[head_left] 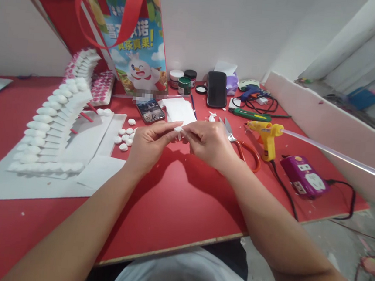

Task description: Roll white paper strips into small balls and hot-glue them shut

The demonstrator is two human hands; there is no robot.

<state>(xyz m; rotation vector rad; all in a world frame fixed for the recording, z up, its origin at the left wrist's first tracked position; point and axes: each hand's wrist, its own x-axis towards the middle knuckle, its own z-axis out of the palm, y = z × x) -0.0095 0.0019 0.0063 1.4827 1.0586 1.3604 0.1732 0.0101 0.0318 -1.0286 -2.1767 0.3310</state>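
Over the red table, my left hand (148,143) and my right hand (209,143) meet, fingertips closed from both sides on a small white piece (178,130). It looks like paper or foam; the fingers hide much of it. Just behind lies a stack of white paper sheets (179,110). Several white oval pieces (123,147) are scattered left of my left hand. Beyond them stands a curved white model (49,119) edged with oval pieces, on a white sheet. To the right of my right hand lie scissors (250,152) with orange handles, blades apart.
At right are a yellow glue gun (268,139) with a long clear stick, a purple power socket box (305,177) and cords. Along the back sit a phone (150,110), paint jars (184,86), a black case (217,89), a green tool (252,115) and a tall printed bag (144,36).
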